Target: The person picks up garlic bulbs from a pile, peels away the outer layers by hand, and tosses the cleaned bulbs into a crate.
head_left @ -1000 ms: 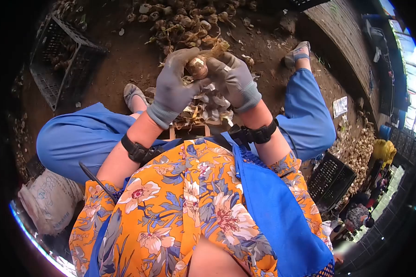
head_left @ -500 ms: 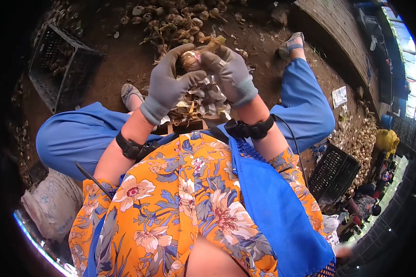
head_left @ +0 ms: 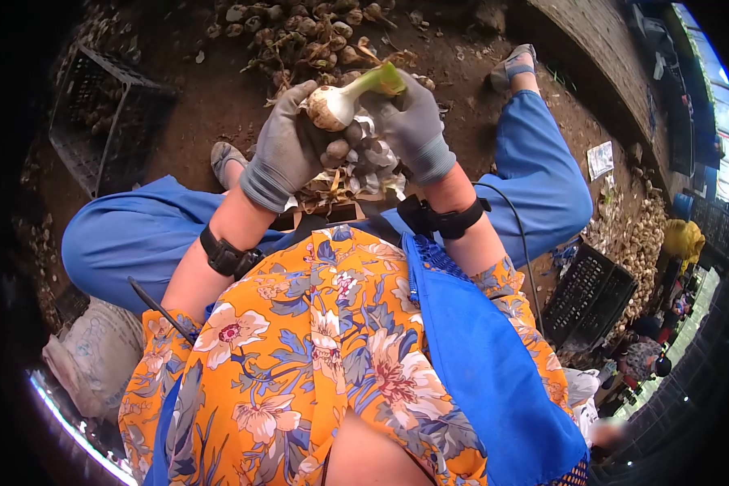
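Garlic bulb [head_left: 330,108], pale and rounded, sits high between the two gloved hands, above the person's lap. Half a second back it looked browner and lay deeper between the palms; now its green stalk [head_left: 374,80] juts out up and to the right of it, plainly seen. Left hand [head_left: 287,150] is curled closed under and to the left of the bulb, cupping it. Right hand [head_left: 411,121] is closed just right of the bulb, fingers wrapped about the lower part of the stalk. Directly below the bulb lies a pile of husks [head_left: 356,174], partly covered by both hands. Beyond the bulb a strip of bare earth floor [head_left: 219,97] gives open room to its left, before a heap of unpeeled garlic [head_left: 300,32] whose far side is cut off by the frame's top. Well to the left of the bulb stands a black crate [head_left: 97,105], dim in shadow. Far to the lower right of the bulb a second crate [head_left: 587,300] lies near the lens edge. The bulb's underside is hidden by the left palm.
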`<move>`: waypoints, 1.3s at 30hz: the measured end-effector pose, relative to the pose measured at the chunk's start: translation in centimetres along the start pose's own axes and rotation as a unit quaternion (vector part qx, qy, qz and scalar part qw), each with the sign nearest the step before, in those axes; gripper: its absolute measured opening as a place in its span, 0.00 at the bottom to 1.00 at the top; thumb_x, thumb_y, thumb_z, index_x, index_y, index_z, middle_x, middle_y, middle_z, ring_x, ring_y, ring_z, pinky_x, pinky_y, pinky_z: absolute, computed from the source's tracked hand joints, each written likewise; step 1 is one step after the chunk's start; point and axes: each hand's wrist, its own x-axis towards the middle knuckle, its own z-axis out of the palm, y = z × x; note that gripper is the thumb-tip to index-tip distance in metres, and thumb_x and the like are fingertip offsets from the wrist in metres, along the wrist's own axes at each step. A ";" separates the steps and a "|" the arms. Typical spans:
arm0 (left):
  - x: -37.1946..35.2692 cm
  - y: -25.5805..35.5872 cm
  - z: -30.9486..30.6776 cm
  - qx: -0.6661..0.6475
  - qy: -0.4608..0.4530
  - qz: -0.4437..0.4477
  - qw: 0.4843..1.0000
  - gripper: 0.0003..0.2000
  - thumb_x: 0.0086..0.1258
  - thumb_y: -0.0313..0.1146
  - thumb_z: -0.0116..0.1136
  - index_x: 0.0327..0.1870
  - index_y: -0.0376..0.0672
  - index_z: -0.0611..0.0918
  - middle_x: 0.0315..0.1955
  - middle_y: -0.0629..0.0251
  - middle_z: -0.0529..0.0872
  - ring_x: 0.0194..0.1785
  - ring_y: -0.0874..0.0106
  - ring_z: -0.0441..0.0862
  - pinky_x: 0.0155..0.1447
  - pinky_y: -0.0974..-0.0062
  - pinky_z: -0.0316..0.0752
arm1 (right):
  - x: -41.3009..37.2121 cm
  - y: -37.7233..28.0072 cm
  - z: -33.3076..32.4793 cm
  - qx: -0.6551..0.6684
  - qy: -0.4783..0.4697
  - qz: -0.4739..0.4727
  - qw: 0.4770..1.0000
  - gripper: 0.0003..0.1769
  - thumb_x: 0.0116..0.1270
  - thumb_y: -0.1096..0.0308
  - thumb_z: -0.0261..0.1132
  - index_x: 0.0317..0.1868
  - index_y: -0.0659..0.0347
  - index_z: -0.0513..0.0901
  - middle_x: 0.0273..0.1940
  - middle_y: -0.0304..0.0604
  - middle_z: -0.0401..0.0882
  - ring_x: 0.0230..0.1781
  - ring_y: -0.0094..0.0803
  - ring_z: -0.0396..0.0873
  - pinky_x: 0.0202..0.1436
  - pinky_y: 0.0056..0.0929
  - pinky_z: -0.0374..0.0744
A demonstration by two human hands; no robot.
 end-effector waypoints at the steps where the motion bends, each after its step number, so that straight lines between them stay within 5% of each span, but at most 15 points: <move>1: 0.0 -0.1 -0.2 0.001 0.000 -0.003 1.000 0.25 0.73 0.52 0.47 0.56 0.36 0.75 0.40 0.57 0.84 0.37 0.67 0.82 0.26 0.77 0.76 | -0.1 -0.3 -0.2 0.001 0.003 0.001 1.000 0.13 0.62 0.74 0.67 0.47 0.64 0.80 0.44 0.38 0.82 0.43 0.25 0.79 0.47 0.25 0.77; 4: 0.1 -0.8 0.9 0.048 0.128 0.036 0.990 0.25 0.71 0.50 0.54 0.56 0.35 0.74 0.39 0.58 0.83 0.35 0.70 0.82 0.30 0.78 0.77 | -0.5 -0.9 -0.4 0.229 -0.087 0.077 0.967 0.12 0.65 0.74 0.63 0.49 0.65 0.79 0.44 0.40 0.82 0.45 0.25 0.79 0.49 0.24 0.78; 6: 0.6 -2.3 -0.2 0.522 0.243 0.257 0.776 0.22 0.68 0.42 0.61 0.55 0.36 0.73 0.37 0.62 0.82 0.34 0.73 0.81 0.35 0.79 0.78 | -0.6 1.4 0.2 0.296 -0.094 0.087 0.947 0.14 0.68 0.69 0.62 0.51 0.66 0.78 0.44 0.39 0.82 0.43 0.23 0.78 0.47 0.22 0.77; 13: 0.1 -0.1 -0.5 0.212 0.148 0.059 0.964 0.23 0.63 0.33 0.64 0.57 0.38 0.73 0.43 0.64 0.82 0.42 0.78 0.80 0.42 0.80 0.76 | -0.2 2.8 0.7 0.280 -0.011 0.097 0.955 0.16 0.55 0.78 0.66 0.46 0.66 0.82 0.42 0.40 0.83 0.39 0.26 0.81 0.40 0.23 0.79; 15: 0.2 -0.2 -0.9 0.200 0.129 0.053 0.970 0.23 0.63 0.34 0.64 0.59 0.38 0.73 0.42 0.64 0.82 0.39 0.78 0.80 0.40 0.82 0.75 | -0.8 2.4 1.0 0.012 -0.004 -0.124 0.992 0.13 0.58 0.80 0.63 0.45 0.68 0.82 0.43 0.43 0.83 0.41 0.26 0.81 0.47 0.25 0.81; 18: 0.0 -0.1 -1.7 0.147 0.112 0.038 0.982 0.24 0.63 0.35 0.65 0.59 0.38 0.74 0.42 0.63 0.81 0.34 0.80 0.79 0.36 0.84 0.74 | -1.0 3.0 0.8 -0.033 -0.001 -0.163 0.986 0.12 0.60 0.80 0.63 0.45 0.68 0.82 0.42 0.42 0.82 0.42 0.24 0.80 0.46 0.24 0.80; 19: 0.1 0.1 -2.0 0.328 0.196 0.084 0.920 0.24 0.64 0.36 0.66 0.58 0.37 0.74 0.39 0.64 0.82 0.32 0.82 0.78 0.35 0.84 0.73 | -1.1 3.3 0.6 -0.107 0.009 -0.190 0.976 0.11 0.61 0.80 0.62 0.45 0.68 0.82 0.41 0.41 0.82 0.42 0.23 0.80 0.46 0.24 0.80; 20: 0.2 0.1 -1.9 0.494 0.271 0.127 0.816 0.24 0.64 0.37 0.67 0.57 0.36 0.75 0.37 0.65 0.82 0.31 0.83 0.78 0.35 0.85 0.72 | -0.8 3.3 0.8 0.301 -0.009 0.069 0.951 0.12 0.60 0.82 0.58 0.45 0.66 0.81 0.40 0.41 0.82 0.42 0.24 0.80 0.46 0.23 0.80; 24: 0.3 0.5 -1.9 0.688 0.297 0.186 0.635 0.14 0.67 0.35 0.64 0.47 0.36 0.80 0.26 0.70 0.82 0.31 0.86 0.77 0.35 0.87 0.72 | -0.7 3.1 1.7 0.084 0.020 0.058 0.995 0.16 0.58 0.84 0.52 0.44 0.66 0.80 0.38 0.40 0.82 0.35 0.23 0.79 0.39 0.21 0.78; 27: 0.2 0.8 -1.2 0.716 0.316 0.187 0.594 0.10 0.68 0.33 0.61 0.43 0.35 0.81 0.27 0.70 0.83 0.30 0.86 0.77 0.34 0.86 0.71 | -0.4 3.8 2.8 0.156 0.026 0.097 0.983 0.16 0.57 0.82 0.52 0.44 0.66 0.81 0.35 0.37 0.82 0.29 0.20 0.75 0.33 0.18 0.75; 29: -0.2 0.8 -1.7 0.672 0.310 0.185 0.647 0.09 0.70 0.31 0.58 0.45 0.35 0.81 0.28 0.70 0.83 0.29 0.86 0.77 0.32 0.86 0.71 | 0.7 6.6 0.8 0.162 0.111 0.145 0.970 0.16 0.60 0.79 0.55 0.48 0.63 0.81 0.35 0.38 0.83 0.27 0.21 0.76 0.31 0.20 0.76; 32: -0.8 0.9 -0.8 0.520 0.256 0.228 0.782 0.09 0.70 0.27 0.57 0.48 0.38 0.80 0.30 0.68 0.83 0.27 0.86 0.76 0.30 0.87 0.71 | 2.8 13.5 -4.6 -0.106 0.103 0.123 0.981 0.15 0.63 0.73 0.60 0.51 0.64 0.80 0.37 0.42 0.83 0.31 0.28 0.79 0.36 0.25 0.78; 34: -0.8 0.5 -1.5 0.556 0.273 0.225 0.752 0.08 0.69 0.27 0.58 0.47 0.37 0.80 0.30 0.68 0.83 0.28 0.87 0.76 0.31 0.86 0.72 | 1.5 8.9 -3.0 -0.554 0.010 0.099 0.827 0.17 0.65 0.67 0.64 0.53 0.63 0.80 0.41 0.47 0.83 0.38 0.40 0.81 0.43 0.33 0.79; 37: -0.6 0.4 -1.4 0.632 0.283 0.244 0.679 0.07 0.69 0.27 0.60 0.45 0.37 0.81 0.31 0.69 0.83 0.31 0.87 0.76 0.34 0.85 0.73 | 1.2 4.1 0.7 -0.320 0.034 -0.050 0.945 0.11 0.62 0.65 0.65 0.44 0.59 0.81 0.41 0.47 0.82 0.48 0.46 0.78 0.50 0.41 0.76; 39: -0.9 0.3 -1.0 0.678 0.268 0.254 0.635 0.07 0.68 0.27 0.61 0.44 0.36 0.81 0.32 0.69 0.84 0.33 0.87 0.77 0.37 0.85 0.74 | 0.7 1.7 3.2 -0.288 0.052 -0.169 0.941 0.10 0.61 0.63 0.65 0.39 0.59 0.80 0.36 0.47 0.80 0.42 0.47 0.79 0.45 0.42 0.77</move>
